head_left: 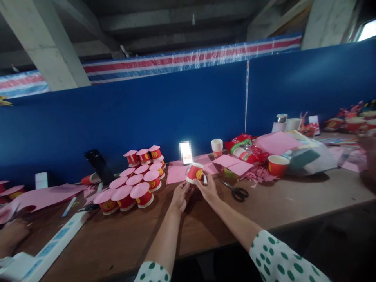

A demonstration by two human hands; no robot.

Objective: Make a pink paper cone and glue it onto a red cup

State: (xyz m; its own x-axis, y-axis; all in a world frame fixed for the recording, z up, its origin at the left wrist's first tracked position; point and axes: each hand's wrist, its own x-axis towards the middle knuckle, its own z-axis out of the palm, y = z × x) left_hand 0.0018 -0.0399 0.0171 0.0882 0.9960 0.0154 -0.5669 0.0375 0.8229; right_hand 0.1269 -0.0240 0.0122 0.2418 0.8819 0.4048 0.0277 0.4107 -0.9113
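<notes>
At left, a co-worker's hand (13, 234) lies near a power strip (55, 244) on the desk (117, 246). Pink-topped cups (135, 179) stand mouth down in close rows, probably because wide rims give steady footing. At centre, the left hand (180, 197) pinches the held cup (194, 171) near its downward-tilted mouth, seemingly to steady it; the right hand (209, 190) grips a white stick (205, 181), fingers also against the cup's side. Scissors (233, 189) lie just beside, presumably for reach; farther right stands an upright cup (277, 168).
</notes>
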